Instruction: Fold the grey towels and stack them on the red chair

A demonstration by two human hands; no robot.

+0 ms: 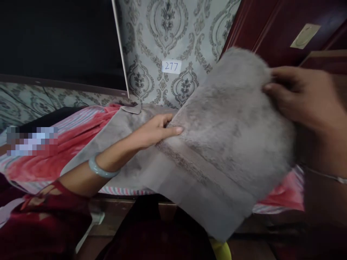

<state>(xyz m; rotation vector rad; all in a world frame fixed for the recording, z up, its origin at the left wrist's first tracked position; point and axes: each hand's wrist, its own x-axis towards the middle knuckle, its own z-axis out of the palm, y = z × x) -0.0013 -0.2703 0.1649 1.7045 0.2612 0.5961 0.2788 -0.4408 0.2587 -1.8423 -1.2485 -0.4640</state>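
A grey fluffy cloth [225, 137] with a darker woven band lies half folded over the bed edge. My left hand [154, 130] rests on its middle, fingers together and pressed on the fold line. My right hand [300, 97] pinches the cloth's far right corner and holds it raised. A pale green bangle [101, 169] sits on my left wrist, a thin bracelet [325, 176] on my right.
Under the cloth is a bed with a red and striped cover [67, 144]. Behind stand a patterned grey wall with a paper label "277" [171, 66], a dark screen [59, 39] at the left and a dark red wooden door [273, 25] at the right.
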